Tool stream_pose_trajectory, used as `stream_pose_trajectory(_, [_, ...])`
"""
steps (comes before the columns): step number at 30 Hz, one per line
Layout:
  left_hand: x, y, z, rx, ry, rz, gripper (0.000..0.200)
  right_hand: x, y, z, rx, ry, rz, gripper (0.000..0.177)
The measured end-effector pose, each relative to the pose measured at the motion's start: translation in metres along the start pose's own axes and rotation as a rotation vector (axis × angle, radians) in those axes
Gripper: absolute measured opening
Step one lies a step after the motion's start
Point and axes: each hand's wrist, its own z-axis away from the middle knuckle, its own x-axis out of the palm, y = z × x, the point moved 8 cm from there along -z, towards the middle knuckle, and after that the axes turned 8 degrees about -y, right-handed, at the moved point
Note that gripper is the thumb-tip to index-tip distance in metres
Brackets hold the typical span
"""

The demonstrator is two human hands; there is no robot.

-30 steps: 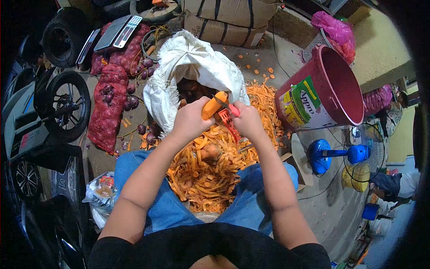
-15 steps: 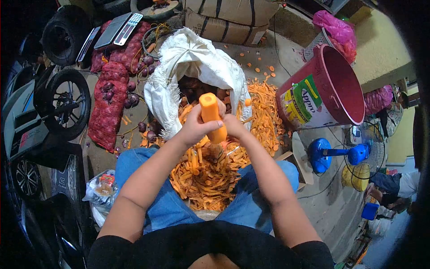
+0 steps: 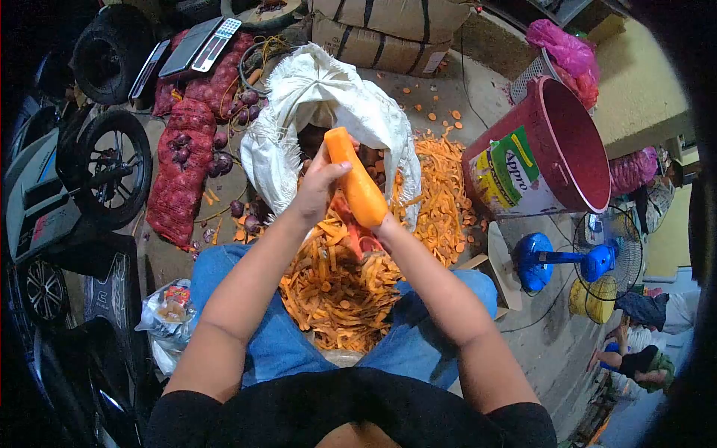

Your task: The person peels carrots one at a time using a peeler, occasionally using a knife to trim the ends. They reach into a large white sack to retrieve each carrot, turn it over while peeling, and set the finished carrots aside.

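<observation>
A peeled orange carrot point(image 3: 360, 188) is held slantwise over my lap, its cut end up and to the left. My left hand point(image 3: 321, 187) is closed around its upper part, the thumb lying along the side. My right hand point(image 3: 385, 226) is at the carrot's lower end, its fingers hidden behind the carrot. Something red point(image 3: 362, 240) shows just below; I cannot make out what it is. Beneath my hands, between my knees, lies a heap of carrot peelings point(image 3: 336, 299). Directly ahead a white woven sack point(image 3: 336, 86) stands with its mouth open, dark contents inside.
More peelings point(image 3: 441, 194) cover the floor right of the sack. A maroon bucket point(image 3: 478, 160) lies tilted there, near a blue fan point(image 3: 534, 261). At left are a red net bag of onions point(image 3: 179, 172), a scale point(image 3: 190, 48) and a motorbike wheel point(image 3: 112, 160). Another person point(image 3: 642, 362) is far right.
The carrot has swung from nearly upright to a slant, its lower end towards my right wrist. My left hand has moved slightly left, and my right hand has dropped behind the carrot.
</observation>
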Motion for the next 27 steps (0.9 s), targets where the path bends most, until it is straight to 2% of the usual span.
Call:
stream_pose_trajectory(1, [-0.002,0.002,-0.001,0.0,-0.001,0.001,0.041,-0.018,0.006,0.004,-0.001,0.001,0.001,0.043])
stream_pose_trajectory(3, [0.004,0.003,-0.002,-0.11,-0.107,0.004,0.04,-0.036,-0.007,0.029,0.221,0.308,0.034,0.022])
stream_pose_trajectory(5, [-0.004,0.001,-0.003,-0.14,-0.131,-0.035,0.038,-0.054,-0.019,0.025,0.186,0.311,0.087,0.021])
stream_pose_trajectory(7, [-0.006,0.003,0.0,-0.264,-0.123,-0.149,0.037,-0.071,-0.03,0.028,0.086,0.427,-0.1,0.02])
stream_pose_trajectory(8, [-0.007,0.006,0.002,-0.269,-0.112,-0.157,0.039,-0.044,-0.055,0.038,0.144,0.367,-0.057,0.018])
stream_pose_trajectory(9, [-0.007,0.008,0.003,-0.269,-0.111,-0.157,0.039,-0.044,-0.059,0.038,0.144,0.366,-0.056,0.018])
stream_pose_trajectory(12, [-0.005,0.012,0.005,-0.279,-0.203,-0.18,0.042,-0.055,-0.081,0.039,-0.035,0.487,0.069,0.017])
stream_pose_trajectory(14, [-0.005,0.008,0.007,-0.346,-0.29,-0.26,0.038,-0.061,-0.083,0.039,-0.03,0.5,0.092,0.018])
stream_pose_trajectory(17, [0.003,0.0,0.011,-0.422,-0.31,-0.345,0.039,-0.068,-0.084,0.037,-0.023,0.509,0.112,0.019])
stream_pose_trajectory(19, [-0.001,-0.013,0.01,-0.414,-0.329,-0.29,0.041,-0.075,-0.081,0.035,-0.019,0.509,0.106,0.019])
stream_pose_trajectory(22, [0.002,-0.017,0.009,-0.414,-0.386,-0.358,0.043,-0.079,-0.082,0.036,-0.029,0.524,0.199,0.02])
stream_pose_trajectory(25, [0.01,-0.023,0.014,-0.518,-0.442,-0.292,0.046,-0.067,-0.085,0.039,-0.001,0.557,0.218,0.02])
stream_pose_trajectory(27, [0.013,-0.025,0.016,-0.569,-0.485,-0.479,0.049,-0.069,-0.083,0.04,0.034,0.59,0.221,0.02])
